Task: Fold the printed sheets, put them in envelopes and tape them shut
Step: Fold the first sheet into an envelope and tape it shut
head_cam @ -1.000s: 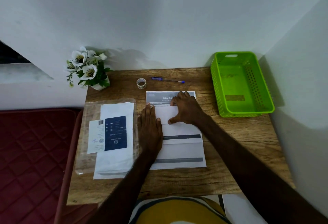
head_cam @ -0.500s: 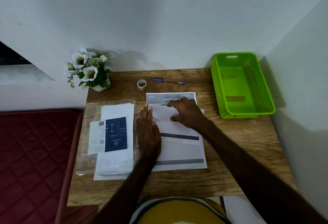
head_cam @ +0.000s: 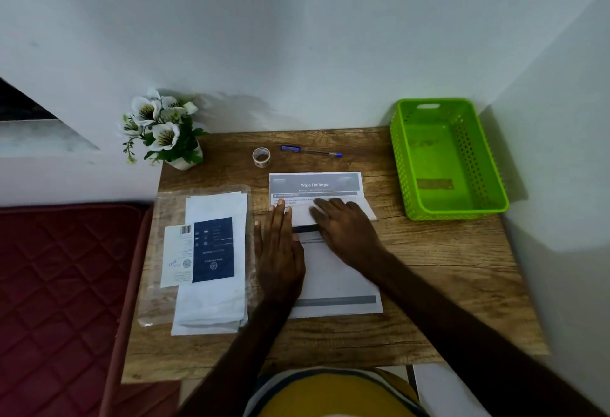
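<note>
A stack of printed sheets (head_cam: 333, 284) headed "Wipe Railings" lies in the middle of the wooden table (head_cam: 445, 268). On top of it lies a folded white sheet (head_cam: 302, 213). My left hand (head_cam: 279, 248) rests flat along the stack's left side, fingertips on the folded sheet. My right hand (head_cam: 346, 228) presses flat on the folded sheet, fingers pointing left. A pile of white envelopes (head_cam: 214, 298) in a clear plastic sleeve lies to the left. A small roll of tape (head_cam: 261, 157) stands behind the sheets.
A blue pen (head_cam: 310, 151) lies behind the sheets beside the tape. A green plastic basket (head_cam: 445, 159) sits at the table's right rear corner. A small pot of white flowers (head_cam: 165, 132) stands at the left rear corner. A red cushioned seat (head_cam: 59, 284) adjoins the table's left side.
My right hand has slid down and to the left across the folded sheet, now lying flatter on it. My left hand stayed beside it. The folded sheet sits slightly skewed.
</note>
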`<state>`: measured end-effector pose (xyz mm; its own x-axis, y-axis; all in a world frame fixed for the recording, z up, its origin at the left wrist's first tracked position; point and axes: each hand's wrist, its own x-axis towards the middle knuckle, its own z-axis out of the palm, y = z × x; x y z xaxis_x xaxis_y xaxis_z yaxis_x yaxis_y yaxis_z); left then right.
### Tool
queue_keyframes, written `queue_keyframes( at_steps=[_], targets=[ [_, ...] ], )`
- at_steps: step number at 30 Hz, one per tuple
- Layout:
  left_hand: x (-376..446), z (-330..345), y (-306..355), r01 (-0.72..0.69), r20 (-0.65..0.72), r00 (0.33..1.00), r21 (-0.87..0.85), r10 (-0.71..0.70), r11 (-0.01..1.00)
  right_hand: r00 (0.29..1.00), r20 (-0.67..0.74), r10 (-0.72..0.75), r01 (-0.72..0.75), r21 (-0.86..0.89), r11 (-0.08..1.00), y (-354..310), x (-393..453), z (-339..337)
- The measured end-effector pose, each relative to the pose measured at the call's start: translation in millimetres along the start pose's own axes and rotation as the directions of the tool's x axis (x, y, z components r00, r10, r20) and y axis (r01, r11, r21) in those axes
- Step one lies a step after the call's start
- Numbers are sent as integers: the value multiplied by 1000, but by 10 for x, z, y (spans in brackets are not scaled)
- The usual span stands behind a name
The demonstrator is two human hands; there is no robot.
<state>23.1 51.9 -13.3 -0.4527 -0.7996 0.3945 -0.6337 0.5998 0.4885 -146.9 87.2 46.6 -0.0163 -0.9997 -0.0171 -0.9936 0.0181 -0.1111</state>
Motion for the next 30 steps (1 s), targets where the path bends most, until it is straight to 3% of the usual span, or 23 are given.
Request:
queue_keyframes(
  at_steps=[6, 10, 13, 20, 26, 30],
  targets=[
    [11, 89, -58, 37, 93, 995, 79, -45, 996, 994, -104, -18, 5, -120, 993, -37, -103, 307],
    [5, 124, -69, 21, 126, 991, 148, -40, 989, 997, -81, 0, -13, -154, 988, -68, -128, 393],
    [-19, 123, -51, 24, 132, 990, 154, -45, 988, 998, -10, 65, -66, -92, 994, -96, -145, 392],
    [59, 81, -16, 3, 197, 980, 162, -36, 987, 993, -97, 71, -69, 21, 997, -152, -120, 499],
    [158, 126, -25, 13, 346, 936, 144, -62, 989, 995, -39, 91, -87, 103, 991, -214, -84, 648],
    [166, 144, -29, 32, 373, 923, 172, -96, 985, 991, -32, 132, -127, 135, 983, -180, -102, 700]
  ],
)
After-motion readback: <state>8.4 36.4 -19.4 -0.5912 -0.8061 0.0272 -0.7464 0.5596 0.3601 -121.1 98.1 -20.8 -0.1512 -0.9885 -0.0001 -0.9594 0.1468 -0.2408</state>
